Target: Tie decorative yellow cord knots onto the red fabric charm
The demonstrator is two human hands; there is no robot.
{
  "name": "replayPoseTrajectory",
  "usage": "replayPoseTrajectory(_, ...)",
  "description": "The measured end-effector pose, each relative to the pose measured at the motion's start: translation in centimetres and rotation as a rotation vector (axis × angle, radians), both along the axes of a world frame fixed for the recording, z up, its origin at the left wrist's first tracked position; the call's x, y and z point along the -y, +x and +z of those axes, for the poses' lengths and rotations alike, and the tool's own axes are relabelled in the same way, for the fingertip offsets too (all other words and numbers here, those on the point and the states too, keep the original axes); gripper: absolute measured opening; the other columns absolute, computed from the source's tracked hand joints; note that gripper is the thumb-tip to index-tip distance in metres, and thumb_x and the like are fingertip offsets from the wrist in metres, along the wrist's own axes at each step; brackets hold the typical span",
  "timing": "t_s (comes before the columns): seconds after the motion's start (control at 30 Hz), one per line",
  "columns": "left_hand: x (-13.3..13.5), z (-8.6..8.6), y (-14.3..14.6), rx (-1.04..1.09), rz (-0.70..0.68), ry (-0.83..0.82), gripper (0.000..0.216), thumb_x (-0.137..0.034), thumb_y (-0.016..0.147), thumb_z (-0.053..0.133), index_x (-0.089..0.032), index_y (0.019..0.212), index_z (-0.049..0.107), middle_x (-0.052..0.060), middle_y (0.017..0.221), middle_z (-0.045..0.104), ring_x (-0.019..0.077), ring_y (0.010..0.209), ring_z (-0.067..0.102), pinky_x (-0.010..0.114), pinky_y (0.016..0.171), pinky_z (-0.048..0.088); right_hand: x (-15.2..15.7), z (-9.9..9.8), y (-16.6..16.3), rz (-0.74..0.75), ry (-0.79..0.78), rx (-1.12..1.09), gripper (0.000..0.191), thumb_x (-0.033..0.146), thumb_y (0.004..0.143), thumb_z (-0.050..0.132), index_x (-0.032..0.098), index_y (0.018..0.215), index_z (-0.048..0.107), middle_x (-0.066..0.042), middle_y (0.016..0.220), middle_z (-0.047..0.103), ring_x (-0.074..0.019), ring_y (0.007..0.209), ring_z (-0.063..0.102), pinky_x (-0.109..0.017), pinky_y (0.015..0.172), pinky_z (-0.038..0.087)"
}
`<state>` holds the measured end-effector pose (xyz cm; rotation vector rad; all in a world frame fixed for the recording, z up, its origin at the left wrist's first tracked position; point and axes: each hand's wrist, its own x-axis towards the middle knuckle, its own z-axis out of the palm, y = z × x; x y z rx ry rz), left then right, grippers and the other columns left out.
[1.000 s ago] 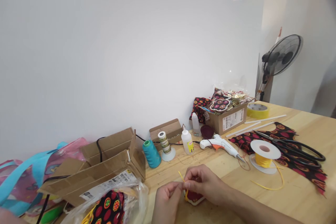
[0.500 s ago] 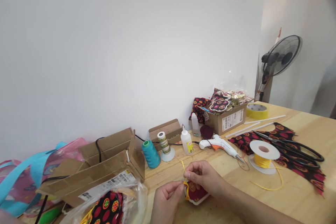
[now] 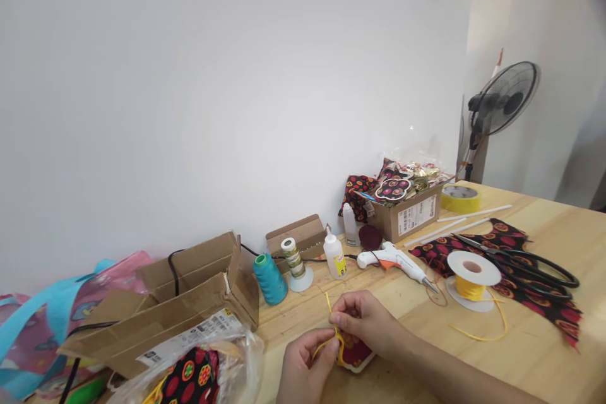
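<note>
Cord: tip pokes up beyond patch | right fingers: pinching cord, nearer tip | left fingers: pinching cord, patch's left edge (lower down)

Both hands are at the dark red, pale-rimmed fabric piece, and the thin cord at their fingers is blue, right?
Not blue: the head view shows a thin yellow cord. The left hand and right hand are indeed at the dark red, pale-rimmed fabric piece.

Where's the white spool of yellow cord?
Head view, right side: the white spool stands on the pale wooden table, just left of the black scissor handles.
</note>
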<state>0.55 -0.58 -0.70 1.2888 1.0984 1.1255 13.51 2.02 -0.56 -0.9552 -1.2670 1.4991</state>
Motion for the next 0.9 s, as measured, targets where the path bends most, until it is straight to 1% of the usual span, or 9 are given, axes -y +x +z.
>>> replayPoseTrajectory(0.07,-0.1,-0.5,0.0,-0.044,-0.011,0.004,0.023,-0.033,0.059,0.062,-0.014,0.069,0.069,0.004,0.054,0.065,0.0159,0.055,0.057,0.023,0.055,0.045,0.2,0.1,-0.1,0.025,0.001,0.008,0.03,0.042,0.057,0.061,0.013,0.058,0.052,0.006,0.042,0.045,-0.0045,0.037,0.038,-0.016,0.037,0.028)
replayPoseTrajectory(0.2,-0.5,-1.0,-0.4,-0.228,-0.018,0.123,0.022,-0.035,0.061,0.059,-0.015,0.06,0.069,0.005,0.055,0.063,0.016,0.055,0.053,0.023,0.054,0.042,0.4,-0.1,-0.3,0.01,-0.006,0.041,0.03,0.041,0.056,0.061,0.013,0.058,0.052,0.006,0.042,0.045,-0.0041,0.036,0.037,-0.016,0.035,0.027)
replayPoseTrajectory(0.27,-0.6,-1.1,-0.6,-0.275,-0.029,0.148,0.023,-0.035,0.062,0.058,-0.015,0.059,0.069,0.005,0.055,0.062,0.0148,0.053,0.051,0.023,0.052,0.04,0.3,-0.4,-0.4,0.011,-0.026,0.028,0.032,0.043,0.054,0.062,0.013,0.057,0.051,0.006,0.041,0.044,-0.0037,0.034,0.036,-0.016,0.034,0.026)
replayPoseTrajectory(0.37,-0.6,-1.0,-0.7,-0.275,-0.048,0.133,0.022,-0.034,0.061,0.058,-0.016,0.06,0.07,0.004,0.052,0.059,0.0132,0.051,0.048,0.021,0.049,0.036,0.2,-0.8,-0.5,0.018,-0.041,-0.04,0.036,0.045,0.052,0.063,0.013,0.057,0.048,0.007,0.039,0.043,-0.0034,0.032,0.035,-0.016,0.033,0.025)
replayPoseTrajectory(0.5,-0.3,-0.5,-0.3,-0.229,-0.016,0.089,0.021,-0.034,0.06,0.06,-0.016,0.061,0.07,0.001,0.046,0.054,0.0102,0.045,0.043,0.02,0.045,0.034,-0.1,-0.9,-0.3,0.017,-0.029,-0.067,0.036,0.046,0.053,0.062,0.013,0.057,0.048,0.008,0.038,0.043,-0.0036,0.033,0.036,-0.017,0.035,0.028)
replayPoseTrajectory(0.57,-0.1,-0.2,-0.1,-0.144,-0.017,0.036,0.022,-0.035,0.06,0.06,-0.016,0.065,0.069,0.0,0.047,0.056,0.0104,0.045,0.045,0.02,0.049,0.038,-0.2,-0.7,-0.1,0.026,-0.03,-0.058,0.035,0.045,0.054,0.062,0.013,0.057,0.049,0.007,0.039,0.044,-0.0037,0.033,0.037,-0.017,0.036,0.029)
replayPoseTrajectory(0.67,0.0,0.3,0.1,-0.061,-0.026,-0.026,0.024,-0.036,0.059,0.061,-0.015,0.068,0.069,0.002,0.05,0.061,0.0136,0.053,0.052,0.023,0.057,0.042,-0.3,-0.6,0.0,0.039,-0.024,-0.049,0.033,0.044,0.056,0.062,0.013,0.058,0.05,0.007,0.039,0.045,-0.0035,0.033,0.036,-0.016,0.035,0.028)
replayPoseTrajectory(0.83,-0.1,0.7,-0.2,-0.113,-0.139,-0.062,0.026,-0.034,0.061,0.059,-0.013,0.07,0.069,0.005,0.061,0.067,0.0169,0.058,0.056,0.026,0.061,0.044,0.0,-0.5,-0.2,0.084,-0.039,-0.036,0.033,0.044,0.056,0.061,0.014,0.059,0.05,0.007,0.036,0.044,-0.0036,0.03,0.034,-0.015,0.03,0.025)
replayPoseTrajectory(0.9,-0.2,0.5,-0.3,-0.12,-0.128,-0.042,0.023,-0.032,0.061,0.058,-0.013,0.069,0.069,0.005,0.06,0.067,0.017,0.059,0.057,0.025,0.06,0.043,0.2,-0.4,-0.3,0.082,-0.046,-0.027,0.033,0.045,0.056,0.061,0.014,0.06,0.05,0.008,0.036,0.043,-0.0035,0.029,0.034,-0.015,0.03,0.025)
